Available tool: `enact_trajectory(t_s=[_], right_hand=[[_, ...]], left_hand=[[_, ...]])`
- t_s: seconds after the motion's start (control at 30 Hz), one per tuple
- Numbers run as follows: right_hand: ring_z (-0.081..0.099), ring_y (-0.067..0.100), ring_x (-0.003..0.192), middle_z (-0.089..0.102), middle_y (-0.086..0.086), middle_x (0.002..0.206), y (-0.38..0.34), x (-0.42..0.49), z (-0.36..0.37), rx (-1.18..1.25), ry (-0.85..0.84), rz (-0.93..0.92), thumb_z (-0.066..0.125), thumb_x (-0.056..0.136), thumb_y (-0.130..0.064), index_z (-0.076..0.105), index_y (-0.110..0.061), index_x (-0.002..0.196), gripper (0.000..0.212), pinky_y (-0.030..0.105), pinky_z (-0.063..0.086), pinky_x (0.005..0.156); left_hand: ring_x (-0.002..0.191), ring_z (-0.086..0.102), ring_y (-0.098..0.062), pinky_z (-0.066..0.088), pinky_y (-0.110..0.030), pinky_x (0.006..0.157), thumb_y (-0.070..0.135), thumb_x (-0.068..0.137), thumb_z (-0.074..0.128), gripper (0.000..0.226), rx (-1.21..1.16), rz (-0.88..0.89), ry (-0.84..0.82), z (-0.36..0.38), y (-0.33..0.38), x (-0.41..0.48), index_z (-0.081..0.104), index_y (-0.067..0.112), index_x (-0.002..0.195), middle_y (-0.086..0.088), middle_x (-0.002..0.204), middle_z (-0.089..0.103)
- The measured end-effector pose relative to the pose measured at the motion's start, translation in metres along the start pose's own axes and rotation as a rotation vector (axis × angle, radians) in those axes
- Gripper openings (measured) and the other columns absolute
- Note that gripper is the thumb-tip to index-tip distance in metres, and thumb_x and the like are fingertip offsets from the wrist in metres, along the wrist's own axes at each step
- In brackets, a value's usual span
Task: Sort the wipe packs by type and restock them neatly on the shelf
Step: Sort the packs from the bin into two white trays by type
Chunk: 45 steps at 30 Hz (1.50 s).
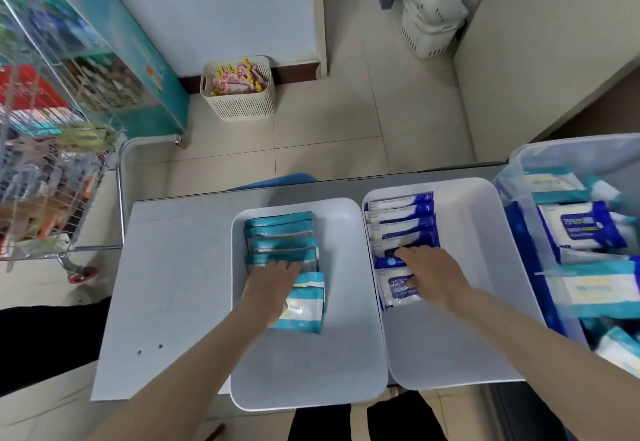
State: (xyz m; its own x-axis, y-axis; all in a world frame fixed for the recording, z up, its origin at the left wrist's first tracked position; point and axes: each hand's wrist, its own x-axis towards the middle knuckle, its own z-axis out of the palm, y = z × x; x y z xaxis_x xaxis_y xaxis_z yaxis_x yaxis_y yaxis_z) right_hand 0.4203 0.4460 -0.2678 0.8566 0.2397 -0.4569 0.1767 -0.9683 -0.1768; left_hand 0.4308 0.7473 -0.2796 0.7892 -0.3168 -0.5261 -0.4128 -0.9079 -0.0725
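Overhead, a wire cart (52, 198) stacked with goods stands off the left edge of the worktop (173, 284), and a cream basket (239, 90) of pink sachets sits on the floor beyond the far edge. On the worktop's middle a white left tray (304, 371) reaches past the near edge. A row of teal packs (280, 236) stands on edge against its far left wall, and one more teal pack (304, 305) lies flat just in front of the row. The person's left hand (273, 288) lies over that flat pack, its fingers stretched forward onto the nearest packs of the row, gripping nothing.

Beside it, touching, is the right tray (467, 302), where blue packs (401, 222) are lined along the left wall. The right hand (429, 274) rests palm down on them, fingers spread and fingertips on the row, thumb against a blue pack marked 75% (398, 290) lying at the row's near end. The two hands are apart, one in each tray.

At the worktop's right edge a clear bin (571, 153) holds a loose mix of teal and blue packs. Stacked cream baskets (429, 14) stand on the floor far behind.
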Motion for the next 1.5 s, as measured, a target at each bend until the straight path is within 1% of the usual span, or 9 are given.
enact_trajectory(t_s=[0.2,0.47,0.57,0.7,0.9,1.0,1.13,1.33,1.5], right_hand=[[0.056,0.024,0.104,0.057,0.005,0.119,-0.004,-0.006,0.016,0.04,0.131,0.027,0.079,0.07,-0.019,0.054,-0.015,0.123,0.059,0.032,0.045,0.09],[0.054,0.028,0.116,0.056,0.01,0.128,0.001,-0.036,-0.001,0.29,0.301,0.106,0.073,0.076,-0.017,0.054,-0.01,0.128,0.055,0.037,0.04,0.1],[0.054,0.025,0.116,0.057,0.008,0.128,0.007,-0.062,-0.012,0.376,0.365,0.135,0.071,0.08,-0.022,0.053,-0.012,0.128,0.052,0.035,0.041,0.1],[0.059,0.018,0.107,0.062,0.001,0.118,0.024,-0.109,-0.02,0.443,0.543,0.173,0.074,0.076,-0.013,0.057,-0.018,0.122,0.049,0.031,0.047,0.095],[0.057,0.011,0.106,0.062,-0.006,0.116,0.084,-0.185,-0.02,0.58,0.692,0.425,0.065,0.078,0.001,0.061,-0.022,0.12,0.048,0.02,0.04,0.092],[0.056,0.012,0.109,0.061,-0.008,0.119,0.127,-0.218,-0.012,0.613,0.623,0.573,0.06,0.083,-0.001,0.061,-0.024,0.12,0.043,0.018,0.04,0.088],[0.056,0.011,0.107,0.055,-0.014,0.126,0.179,-0.248,-0.001,0.569,0.358,0.743,0.056,0.089,-0.014,0.056,-0.031,0.122,0.037,0.024,0.048,0.084],[0.054,0.015,0.107,0.056,-0.01,0.117,0.202,-0.249,0.003,0.375,0.062,0.641,0.061,0.086,-0.032,0.051,-0.03,0.116,0.032,0.026,0.04,0.09],[0.053,0.021,0.105,0.057,-0.001,0.112,0.2,-0.242,0.008,0.224,-0.046,0.534,0.059,0.087,-0.03,0.061,-0.022,0.106,0.021,0.031,0.037,0.089]], left_hand=[[0.093,0.057,-0.02,0.051,-0.032,0.078,0.015,0.059,0.083,0.067,-0.146,-0.045,0.195,0.013,0.002,-0.012,0.057,0.025,0.12,0.004,0.101,0.058],[0.127,0.042,-0.023,0.038,-0.034,0.105,0.018,0.082,0.071,0.055,-0.384,-0.22,0.202,-0.012,0.022,-0.023,0.048,0.023,0.132,0.002,0.135,0.046],[0.126,0.042,-0.022,0.04,-0.036,0.101,0.018,0.084,0.068,0.048,-0.552,-0.246,0.288,-0.045,0.047,-0.022,0.052,0.023,0.129,0.002,0.135,0.049],[0.123,0.045,-0.019,0.042,-0.033,0.095,0.016,0.085,0.066,0.039,-0.703,-0.14,0.44,-0.099,0.112,-0.018,0.058,0.025,0.122,0.006,0.13,0.053],[0.12,0.046,-0.011,0.034,-0.015,0.084,0.015,0.087,0.063,0.035,-0.693,0.165,0.444,-0.152,0.232,-0.008,0.059,0.028,0.12,0.014,0.127,0.053],[0.122,0.041,-0.008,0.036,-0.016,0.088,0.019,0.091,0.056,0.036,-0.625,0.313,0.392,-0.171,0.287,-0.003,0.054,0.029,0.126,0.014,0.129,0.049],[0.125,0.04,-0.012,0.039,-0.026,0.098,0.018,0.093,0.053,0.039,-0.537,0.395,0.312,-0.19,0.346,0.017,0.049,0.026,0.131,0.009,0.134,0.048],[0.117,0.049,-0.024,0.048,-0.04,0.085,0.022,0.091,0.059,0.044,-0.233,0.387,0.134,-0.192,0.401,0.051,0.043,0.02,0.132,-0.002,0.126,0.051],[0.106,0.056,-0.026,0.048,-0.037,0.074,0.027,0.083,0.068,0.047,-0.113,0.28,0.029,-0.184,0.418,0.062,0.045,0.013,0.122,-0.006,0.116,0.052]])
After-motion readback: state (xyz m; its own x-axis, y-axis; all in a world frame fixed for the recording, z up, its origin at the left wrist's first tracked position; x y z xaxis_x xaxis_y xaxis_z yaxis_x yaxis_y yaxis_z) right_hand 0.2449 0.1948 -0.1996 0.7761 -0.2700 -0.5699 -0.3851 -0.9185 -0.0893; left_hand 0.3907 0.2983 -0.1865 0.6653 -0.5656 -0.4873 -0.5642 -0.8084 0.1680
